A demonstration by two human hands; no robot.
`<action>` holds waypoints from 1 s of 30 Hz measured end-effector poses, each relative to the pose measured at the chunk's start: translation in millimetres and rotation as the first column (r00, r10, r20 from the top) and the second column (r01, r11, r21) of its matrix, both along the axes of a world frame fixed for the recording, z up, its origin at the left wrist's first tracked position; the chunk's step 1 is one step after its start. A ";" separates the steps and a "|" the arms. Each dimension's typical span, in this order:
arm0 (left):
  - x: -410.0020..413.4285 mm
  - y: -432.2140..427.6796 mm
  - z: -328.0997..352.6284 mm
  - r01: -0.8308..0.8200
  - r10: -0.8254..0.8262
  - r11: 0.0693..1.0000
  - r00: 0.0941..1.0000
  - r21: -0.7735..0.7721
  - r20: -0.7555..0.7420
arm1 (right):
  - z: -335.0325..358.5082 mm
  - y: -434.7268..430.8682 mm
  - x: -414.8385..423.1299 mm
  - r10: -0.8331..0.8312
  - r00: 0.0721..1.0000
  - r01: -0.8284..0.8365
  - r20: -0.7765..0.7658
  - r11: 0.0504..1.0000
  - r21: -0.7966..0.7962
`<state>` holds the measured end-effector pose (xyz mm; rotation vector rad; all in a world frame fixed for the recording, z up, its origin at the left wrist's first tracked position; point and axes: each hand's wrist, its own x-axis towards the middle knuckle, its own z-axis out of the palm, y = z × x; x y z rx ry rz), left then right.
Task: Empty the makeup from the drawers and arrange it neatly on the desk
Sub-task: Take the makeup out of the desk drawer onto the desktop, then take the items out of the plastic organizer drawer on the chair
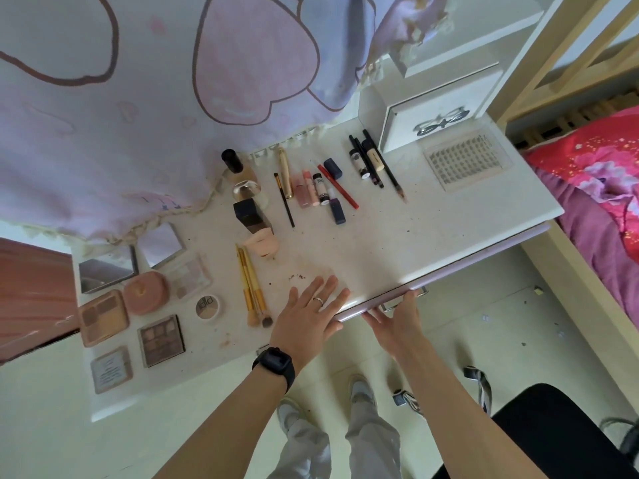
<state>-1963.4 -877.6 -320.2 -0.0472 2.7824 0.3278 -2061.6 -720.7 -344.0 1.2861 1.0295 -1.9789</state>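
The white desk top [432, 229] carried the whole makeup spread, and the lilac drawer front [484, 267] sat under its near edge. The left hand [307, 312] lay flat on the top, fingers straight. The right hand [397, 323] reached the drawer's metal handle [397, 304]; whether its fingers curled round it, couldn't tell. Clear lash tray [463, 160] far right, brown eyeshadow palettes [160, 340] left, gold-handled brushes [252, 285] middle, black pencils [377, 160] far.

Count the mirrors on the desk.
2. The left mirror is behind the peach palette; the right mirror, beside it, behind the pale eyeshadow palette. The draped cloth could hide more.
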 end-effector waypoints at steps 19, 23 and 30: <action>34.2 -12.6 79.9 -0.350 0.344 0.930 0.936 0.110 0.071 | 119.5 28.9 19.8 0.998 0.055 -0.528 -0.033 0.057 0.848; 91.4 -48.8 116.0 -0.542 0.548 0.834 0.836 0.108 -0.034 | 164.6 -17.6 43.1 0.963 -0.260 -0.300 -0.064 -0.018 0.954; 226.5 -104.2 174.8 -0.886 0.879 0.459 0.441 0.068 -0.181 | 222.5 -151.7 101.4 0.677 -0.735 0.044 0.045 -0.019 0.999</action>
